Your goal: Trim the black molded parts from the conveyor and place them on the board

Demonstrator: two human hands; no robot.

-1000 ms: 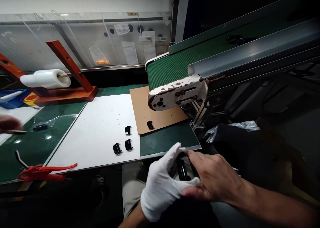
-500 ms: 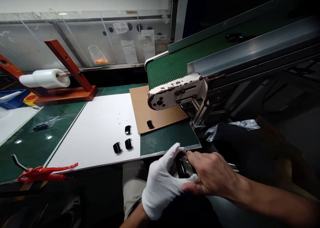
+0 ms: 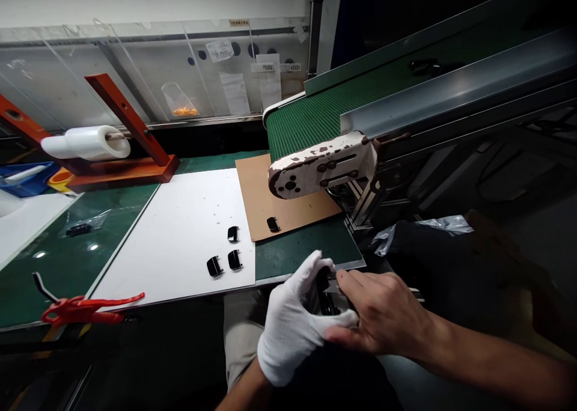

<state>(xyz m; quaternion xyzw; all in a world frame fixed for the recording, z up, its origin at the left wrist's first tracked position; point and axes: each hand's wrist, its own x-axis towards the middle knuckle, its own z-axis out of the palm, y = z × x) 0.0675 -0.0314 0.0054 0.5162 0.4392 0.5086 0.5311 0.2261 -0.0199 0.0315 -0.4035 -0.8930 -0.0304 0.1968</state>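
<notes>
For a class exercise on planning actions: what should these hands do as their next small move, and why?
Probably press the thin metal strip further into the glossy black part with the bare right hand. That hand's fingertips are right at the strip, which visibly sticks out, while the white-gloved left hand steadies the part.
</notes>
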